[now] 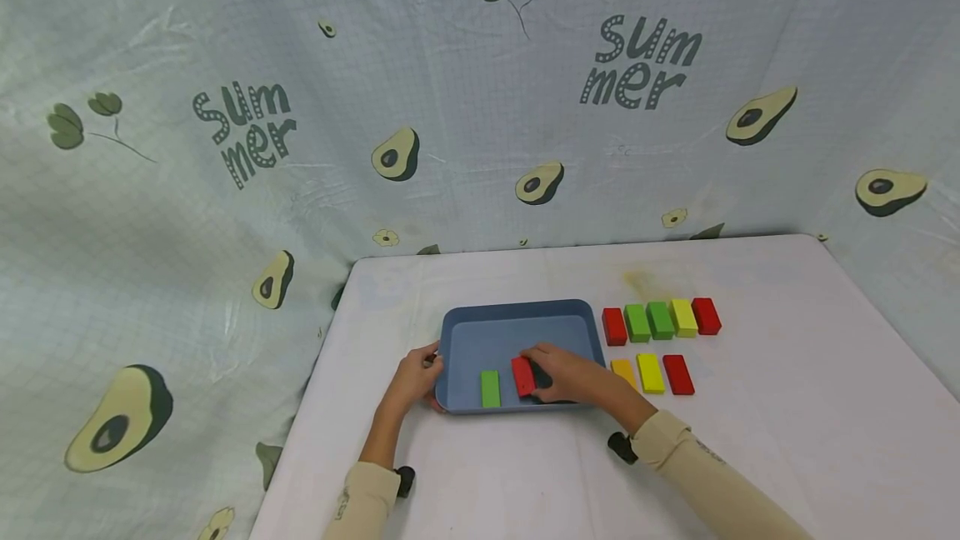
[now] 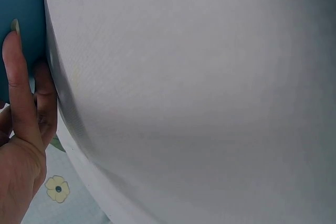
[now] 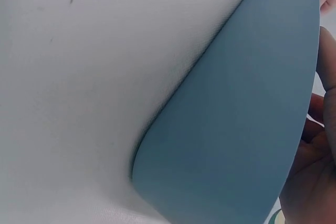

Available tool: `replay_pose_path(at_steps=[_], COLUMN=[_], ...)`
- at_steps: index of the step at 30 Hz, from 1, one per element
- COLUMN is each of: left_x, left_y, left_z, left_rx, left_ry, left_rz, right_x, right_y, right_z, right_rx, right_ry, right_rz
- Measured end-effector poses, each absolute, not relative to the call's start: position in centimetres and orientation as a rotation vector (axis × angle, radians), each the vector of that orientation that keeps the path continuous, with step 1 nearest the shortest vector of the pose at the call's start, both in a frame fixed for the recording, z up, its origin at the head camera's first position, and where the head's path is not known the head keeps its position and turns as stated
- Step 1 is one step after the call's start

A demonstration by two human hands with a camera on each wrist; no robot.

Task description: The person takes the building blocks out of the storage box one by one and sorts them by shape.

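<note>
Blocks beside the tray: just beyond the right wall of the blue tray (image 1: 517, 312), five blocks are lying in a back row: back red block (image 1: 614, 327), two green blocks (image 1: 637, 322), back yellow block (image 1: 683, 317), far red block (image 1: 706, 316).
Front row: an orange block (image 1: 622, 371), a front yellow block (image 1: 650, 373) and a front red block (image 1: 678, 374) are lying nearer the person, the orange one partly hiding behind the right forearm.
In the way: the right forearm is crossing the tray's near right corner; a green block in the tray (image 1: 490, 389) is lying left of the held block, a gap showing between them.
Held red block: it is sitting within the tray's outline, near its front wall; whether it is touching the floor, I cannot tell.
Right hand (image 1: 566, 375): its grip is narrowing on the held red block, thumb and fingers pinching it.
Left hand (image 1: 414, 377): it is touching the tray's left side; whether its grip is curling round the rim, I cannot tell.
Edges: the printed cloth (image 1: 457, 90) is hanging behind the desk (image 1: 525, 473), along its back edge.
Room: the tray's back half is lying open behind both blocks; white desk surface is stretching toward the person and rightward past the rows.
</note>
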State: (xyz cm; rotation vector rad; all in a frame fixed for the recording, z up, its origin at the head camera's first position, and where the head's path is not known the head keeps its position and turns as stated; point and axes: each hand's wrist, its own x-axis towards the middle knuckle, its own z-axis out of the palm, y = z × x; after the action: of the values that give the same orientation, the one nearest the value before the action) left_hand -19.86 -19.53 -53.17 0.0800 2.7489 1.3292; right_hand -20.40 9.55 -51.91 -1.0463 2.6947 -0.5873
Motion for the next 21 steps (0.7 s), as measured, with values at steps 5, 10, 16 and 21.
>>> replay_pose_path(at_steps=[5, 10, 16, 21], left_x=[-19.7, -19.7, -19.9, -19.9], left_y=[-19.5, -19.4, -19.6, -19.6], left_z=[-53.0, -52.9, -53.1, -53.2], left_rx=[0.086, 0.067, 0.072, 0.079], left_ry=[2.756, 2.749, 2.753, 2.751], left_rz=[1.324, 1.327, 1.323, 1.319], right_x=[-20.4, -20.5, -20.5, -20.6], right_y=[9.8, 10.2, 10.7, 11.3], right_z=[-51.7, -51.5, -51.4, -51.2], right_rx=[-1.016, -0.965, -0.99, -0.973], right_ry=[2.68, 2.674, 2.703, 2.698], right_rz=[-0.609, -0.634, -0.617, -0.636])
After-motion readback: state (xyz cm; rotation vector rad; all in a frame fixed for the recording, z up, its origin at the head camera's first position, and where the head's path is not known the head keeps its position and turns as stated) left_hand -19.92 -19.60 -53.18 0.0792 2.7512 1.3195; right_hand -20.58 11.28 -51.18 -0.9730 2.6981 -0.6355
